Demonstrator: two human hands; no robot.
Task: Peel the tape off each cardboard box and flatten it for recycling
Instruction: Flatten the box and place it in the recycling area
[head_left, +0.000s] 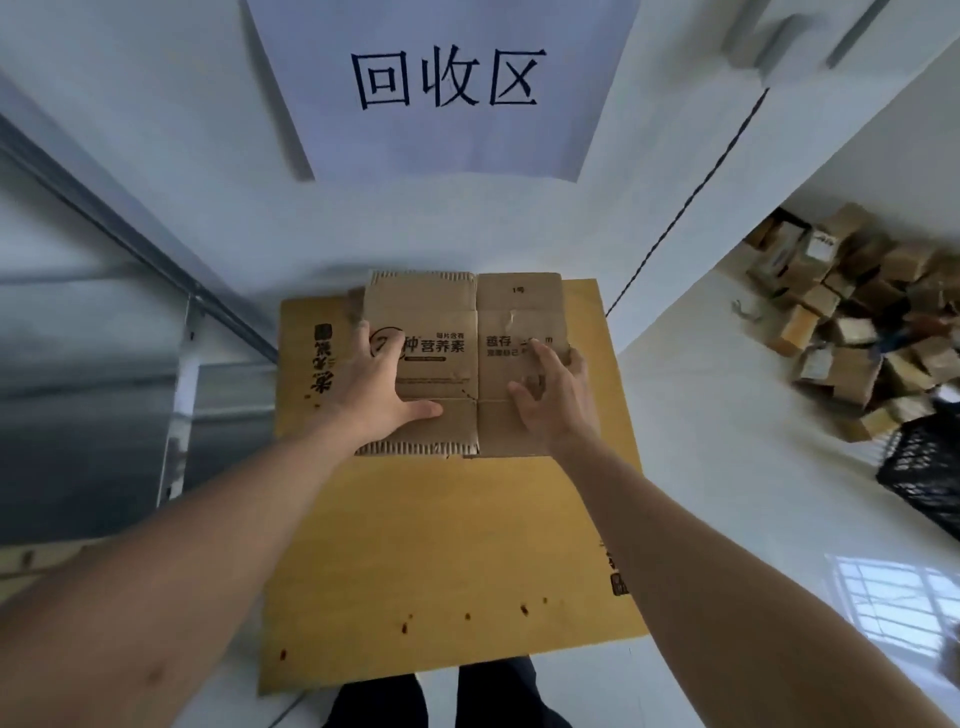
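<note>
Both hands lie flat on the box (462, 364), fingers straight and spread, pressing rather than pinching. The left hand (379, 384) covers the left panel with its thumb stretched toward the centre crease; the right hand (550, 400) covers the right panel, its fingertips reaching the right edge. Neither grip curls round anything.

The step in hand looks like the last of the flattening: the box is already collapsed and is being pushed down onto the stack. I see no tape on its upper face, though the hands hide part of it, so I cannot be sure. The next move probably calls for lifting both hands off and turning to the pile (852, 322) of unflattened boxes on the floor to the right, near a black crate (924, 467).

The box is brown, creased in a cross, its fluted ends showing at the near and far edges, with dark printed characters across the middle. It lies at the far end of a bigger yellow sheet (447, 545) of flattened cardboard on the floor, just under a wall sign (447, 78).
</note>
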